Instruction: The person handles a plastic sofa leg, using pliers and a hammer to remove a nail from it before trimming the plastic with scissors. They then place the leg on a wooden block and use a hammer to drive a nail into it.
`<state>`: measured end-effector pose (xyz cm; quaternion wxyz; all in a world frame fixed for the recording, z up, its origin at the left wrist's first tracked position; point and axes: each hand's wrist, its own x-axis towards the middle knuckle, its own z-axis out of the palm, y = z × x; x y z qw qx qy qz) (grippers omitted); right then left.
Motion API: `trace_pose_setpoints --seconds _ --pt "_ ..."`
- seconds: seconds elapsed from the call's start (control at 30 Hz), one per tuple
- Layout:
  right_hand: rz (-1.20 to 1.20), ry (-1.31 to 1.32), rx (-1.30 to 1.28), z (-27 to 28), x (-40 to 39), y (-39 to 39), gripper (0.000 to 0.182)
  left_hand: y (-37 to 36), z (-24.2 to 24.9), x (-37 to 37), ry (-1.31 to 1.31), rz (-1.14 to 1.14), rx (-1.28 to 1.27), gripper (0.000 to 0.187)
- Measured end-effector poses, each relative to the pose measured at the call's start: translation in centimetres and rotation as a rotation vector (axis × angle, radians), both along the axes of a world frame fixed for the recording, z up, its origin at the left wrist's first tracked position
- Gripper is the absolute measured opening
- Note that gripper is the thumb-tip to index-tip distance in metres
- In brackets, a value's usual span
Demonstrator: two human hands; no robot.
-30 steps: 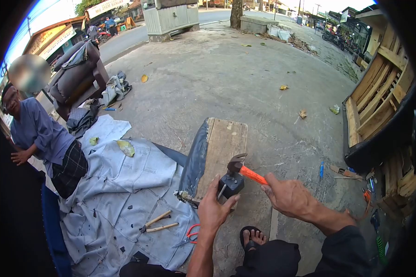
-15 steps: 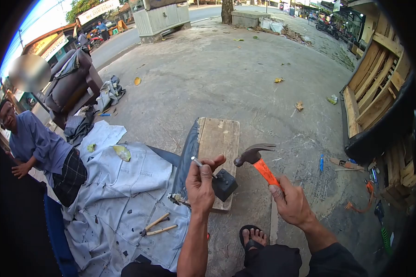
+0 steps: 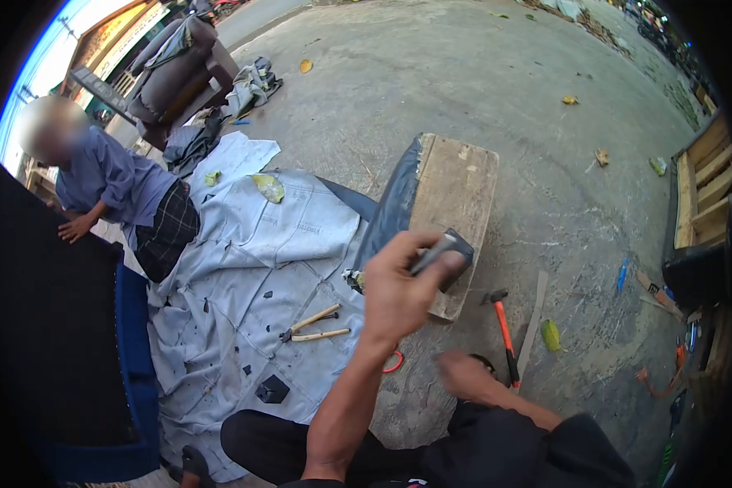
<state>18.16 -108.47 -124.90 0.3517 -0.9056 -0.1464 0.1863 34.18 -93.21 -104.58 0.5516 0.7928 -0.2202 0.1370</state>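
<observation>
Left hand lifted, gripping a metal punch

I see my left hand (image 3: pixel 398 285) clenched around the punch (image 3: pixel 431 254); my blurred right hand (image 3: pixel 459 376), grip unclear, hangs beside the hammer (image 3: pixel 503 332).

I'm looking down on an outdoor yard of bare grey concrete floor (image 3: pixel 480 73) in daylight, scattered with dry leaves. A dark armchair (image 3: pixel 175 69) stands far left near a storefront; slatted wooden pallets (image 3: pixel 703 191) lean at the right edge.
</observation>
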Motion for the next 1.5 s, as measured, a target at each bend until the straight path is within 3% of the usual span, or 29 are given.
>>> trace_pose_setpoints --seconds 0.03,0.07,0.13,0.2,0.27,0.3,0.33,0.4,0.47,0.53,0.57,0.63,0.7,0.77,0.83,0.93,1.17,1.5 --pt "0.156 -0.112 0.201 -3.0 0.4 2.7 0.031 1.1 1.4 -0.4 0.329 0.005 -0.262 0.021" --pt "0.196 -0.225 0.16 -4.9 1.4 6.0 0.03 2.1 2.2 -0.4 0.652 0.016 -0.524 0.02" --pt "0.222 -0.359 0.111 -8.1 2.9 10.2 0.03 3.6 2.6 -1.2 0.584 0.028 -0.463 0.022" --pt "0.297 -0.427 -0.192 -10.8 3.3 13.1 0.03 4.9 3.2 -2.2 0.506 0.042 -0.391 0.024" --pt "0.297 -0.347 -0.202 -11.5 3.4 13.7 0.031 6.1 3.6 -3.4 0.539 -0.039 -0.667 0.027" --pt "0.307 -0.251 -0.218 -11.9 3.7 13.4 0.031 6.4 3.1 -4.0 0.527 -0.05 -0.664 0.027" --pt "0.298 -0.263 -0.22 -11.0 4.1 12.6 0.031 6.9 2.1 -4.3 0.503 -0.03 -0.71 0.028" --pt "0.378 0.321 -0.252 -5.7 3.8 10.2 0.034 7.9 0.6 -4.9 0.506 0.005 -0.763 0.025" --pt "0.242 0.303 -0.19 -3.2 2.7 7.3 0.035 8.3 -0.3 -5.1 0.555 0.019 -0.865 0.024" --pt "0.207 0.196 0.113 -0.7 2.0 3.9 0.032 8.6 -1.3 -4.6 0.568 0.054 -0.932 0.023" --pt "0.222 0.193 0.104 1.0 1.8 2.9 0.032 8.9 -1.4 -4.5 0.592 0.07 -0.977 0.023" --pt "0.01 0.08 0.468 5.2 1.8 1.0 0.042 9.1 -1.3 -4.5 0.638 0.087 -1.048 0.024" --pt "-0.055 0.02 0.438 10.6 3.0 0.3 0.052 8.7 -1.2 -4.1 0.688 0.077 -1.115 0.024" --pt "-0.13 -0.032 0.415 14.8 4.5 0.7 0.063 8.3 -1.8 -4.3 0.673 -0.192 -1.274 0.018" --pt "-0.17 -0.303 0.38 17.6 6.4 1.8 0.071 7.6 -2.3 -4.4 0.652 -0.442 -1.369 0.013" --pt "-0.167 -0.452 0.374 18.6 8.3 3.1 0.076 6.5 -2.3 -4.9 0.703 -0.559 -1.451 0.016" --pt "-0.06 -0.663 0.242 19.1 9.3 2.9 0.071 7.0 -1.4 -6.1 0.817 -0.394 -1.359 0.017" --pt "-0.018 -0.673 0.17 20.6 8.6 2.4 0.056 6.7 -1.3 -6.1 0.721 -0.446 -1.321 0.017"
